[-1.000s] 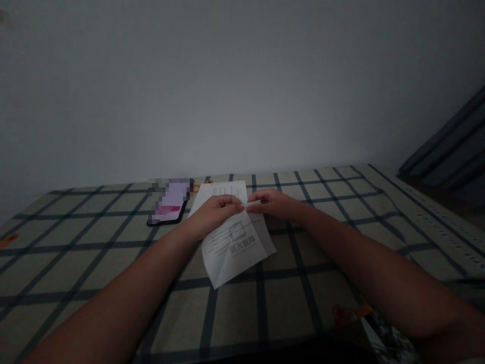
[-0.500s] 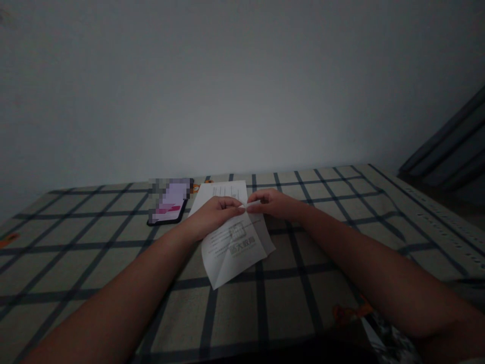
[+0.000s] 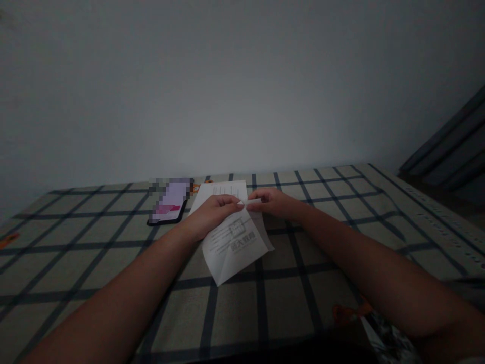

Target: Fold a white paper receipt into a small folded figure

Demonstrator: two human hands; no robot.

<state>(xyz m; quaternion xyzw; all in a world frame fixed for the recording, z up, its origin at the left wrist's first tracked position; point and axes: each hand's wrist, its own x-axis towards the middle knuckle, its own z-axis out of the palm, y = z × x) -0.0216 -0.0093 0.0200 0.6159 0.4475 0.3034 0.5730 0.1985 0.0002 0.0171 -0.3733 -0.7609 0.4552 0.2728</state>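
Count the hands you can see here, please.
2. The left hand pinches printed paper near the middle of the view; the right hand pinches paper just to its right.

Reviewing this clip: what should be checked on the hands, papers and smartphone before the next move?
1. Left hand holding the printed sheet: ok, pinched at its far end.
2. Right hand holding it too: ok, pinched beside the left fingertips.
3. Printed sheet flat: not ok, creased.
4. Smartphone apart from both hands: ok.
5. White page behind, free of the left hand: cannot tell, contact hidden.
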